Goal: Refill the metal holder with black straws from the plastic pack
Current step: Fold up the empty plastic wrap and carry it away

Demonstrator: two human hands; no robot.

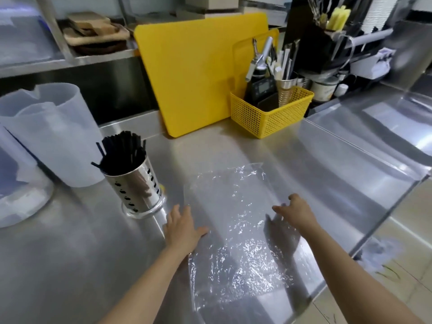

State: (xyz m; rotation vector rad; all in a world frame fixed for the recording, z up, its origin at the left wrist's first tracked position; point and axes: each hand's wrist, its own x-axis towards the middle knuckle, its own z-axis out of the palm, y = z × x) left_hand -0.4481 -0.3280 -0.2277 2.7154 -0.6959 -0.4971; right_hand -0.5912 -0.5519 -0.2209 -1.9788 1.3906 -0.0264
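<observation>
At the far left of the steel surface (pixel 70 253) stands a translucent plastic jug (pixel 50 134), with nothing visible inside it. Just right of it, and just beyond and left of the left hand, stands the metal holder (pixel 135 183), a shiny perforated cylinder on a round foot. It is packed with black straws (pixel 122 152) that stand upright and fan out above the rim, a few leaning out to the left.

The left hand (pixel 182 228) lies palm down with its fingers spread, a loose and empty grip; its thumb side rests on the left edge of the plastic pack (pixel 233 230). The pack is a clear crinkled bag lying flat on the surface between the two hands and reaching back toward the person; it looks flat and no straws show in it.

The right hand (pixel 295 212) is over the pack's right edge, fingers apart and slightly curled, closed on nothing; whether the fingertips touch the film cannot be told.

Well beyond both hands, two yellow cutting boards (pixel 198 73) lean against the back. In front of them, right of centre, a yellow mesh basket (pixel 266 115) holds a dark bottle with a metal nozzle, a digital timer and a metal cup of pale wrapped sticks.
</observation>
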